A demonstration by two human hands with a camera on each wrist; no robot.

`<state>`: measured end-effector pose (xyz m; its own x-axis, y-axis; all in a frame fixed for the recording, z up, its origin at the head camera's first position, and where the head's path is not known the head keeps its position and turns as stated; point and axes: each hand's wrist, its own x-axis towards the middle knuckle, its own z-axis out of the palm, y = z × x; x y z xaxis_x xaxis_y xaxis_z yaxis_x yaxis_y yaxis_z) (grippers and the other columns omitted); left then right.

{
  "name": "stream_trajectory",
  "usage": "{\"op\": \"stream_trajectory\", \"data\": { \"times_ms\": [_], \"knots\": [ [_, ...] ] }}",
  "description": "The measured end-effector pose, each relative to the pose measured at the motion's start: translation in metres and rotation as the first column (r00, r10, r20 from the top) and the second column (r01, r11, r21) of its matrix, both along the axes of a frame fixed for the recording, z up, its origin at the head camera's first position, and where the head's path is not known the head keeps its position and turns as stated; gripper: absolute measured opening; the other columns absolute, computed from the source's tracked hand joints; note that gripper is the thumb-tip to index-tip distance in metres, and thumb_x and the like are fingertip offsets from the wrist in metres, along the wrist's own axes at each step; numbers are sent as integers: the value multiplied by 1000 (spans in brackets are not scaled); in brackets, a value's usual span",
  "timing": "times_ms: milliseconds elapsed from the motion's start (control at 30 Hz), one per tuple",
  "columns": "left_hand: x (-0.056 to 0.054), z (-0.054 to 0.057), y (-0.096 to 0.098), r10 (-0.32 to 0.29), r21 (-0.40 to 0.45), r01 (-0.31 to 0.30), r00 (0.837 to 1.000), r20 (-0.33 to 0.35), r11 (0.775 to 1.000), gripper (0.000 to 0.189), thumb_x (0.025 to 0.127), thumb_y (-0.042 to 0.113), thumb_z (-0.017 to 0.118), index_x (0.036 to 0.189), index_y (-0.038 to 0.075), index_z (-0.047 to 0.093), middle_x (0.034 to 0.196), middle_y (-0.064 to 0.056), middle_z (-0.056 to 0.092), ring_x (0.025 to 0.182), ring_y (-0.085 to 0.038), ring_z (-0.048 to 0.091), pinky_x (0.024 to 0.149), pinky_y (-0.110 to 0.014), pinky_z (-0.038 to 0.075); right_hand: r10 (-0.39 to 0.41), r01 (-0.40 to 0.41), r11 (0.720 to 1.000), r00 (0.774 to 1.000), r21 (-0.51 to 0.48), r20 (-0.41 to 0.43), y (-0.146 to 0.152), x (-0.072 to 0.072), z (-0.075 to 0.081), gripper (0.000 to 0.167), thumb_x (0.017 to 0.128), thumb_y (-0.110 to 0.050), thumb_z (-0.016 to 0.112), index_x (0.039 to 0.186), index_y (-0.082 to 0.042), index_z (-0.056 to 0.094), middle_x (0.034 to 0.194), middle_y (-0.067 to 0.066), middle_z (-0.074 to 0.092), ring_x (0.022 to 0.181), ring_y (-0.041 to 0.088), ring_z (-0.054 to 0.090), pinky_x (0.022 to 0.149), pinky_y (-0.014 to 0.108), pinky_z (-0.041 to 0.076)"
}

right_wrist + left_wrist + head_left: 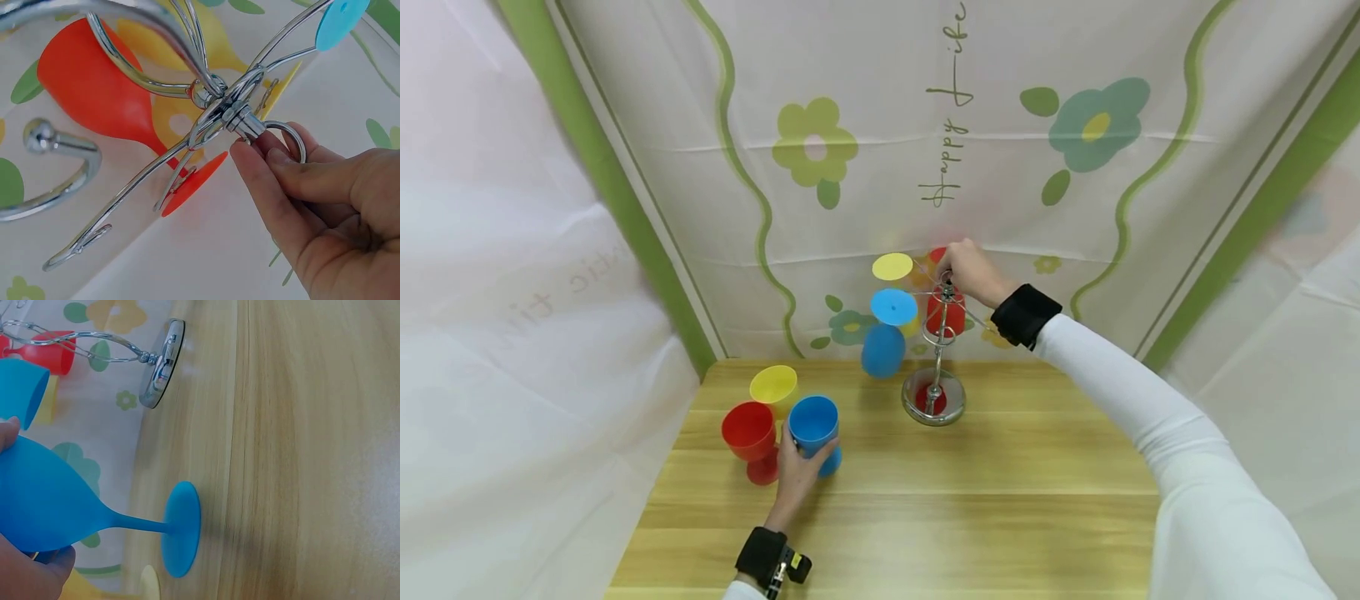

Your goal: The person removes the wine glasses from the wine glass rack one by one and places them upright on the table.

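Note:
My left hand (797, 471) grips the bowl of a blue goblet (56, 500), mouth up, its round foot at the wooden tabletop. Close beside it stand a red goblet (749, 429) and a yellow goblet (774, 385), also mouth up. With thumb and fingers, my right hand (973, 271) pinches the ring (301, 139) on top of a chrome stemware rack (938, 367). On the rack hang upside down a second blue goblet (883, 352), a second red goblet (94, 81) and a second yellow goblet (181, 37), held by their feet between the wire arms.
The rack's round chrome base (164, 362) stands near the back edge of the wooden table (1000, 500). A white cloth (865, 183) with printed flowers hangs right behind it. More white cloth (512, 333) closes off the left side, and likewise the right.

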<state>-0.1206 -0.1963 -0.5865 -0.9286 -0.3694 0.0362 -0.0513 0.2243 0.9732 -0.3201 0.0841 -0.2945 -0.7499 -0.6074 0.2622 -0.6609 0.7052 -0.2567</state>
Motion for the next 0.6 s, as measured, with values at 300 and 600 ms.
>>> {"op": "stream_trajectory", "data": {
  "times_ms": [300, 600],
  "knots": [
    [0, 2, -2, -13, 11, 13, 1000, 11, 1000, 91, 88, 27, 81, 156, 7, 24, 155, -24, 41, 142, -47, 39, 113, -70, 38, 2, -2, 1000, 999, 10, 42, 2, -7, 2, 25, 95, 16, 56, 93, 8, 79, 94, 26, 75, 92, 38, 70, 85, 43, 60],
    [3, 2, -2, -11, 21, 10, 1000, 17, 1000, 91, 90, 26, 80, 157, 6, 22, 156, -24, 39, 143, -48, 36, 114, -70, 36, 58, -58, 998, 997, 5, 41, 5, -13, 1, 31, 95, 20, 52, 90, 7, 79, 95, 25, 75, 94, 40, 68, 87, 44, 60]
  ]
}}
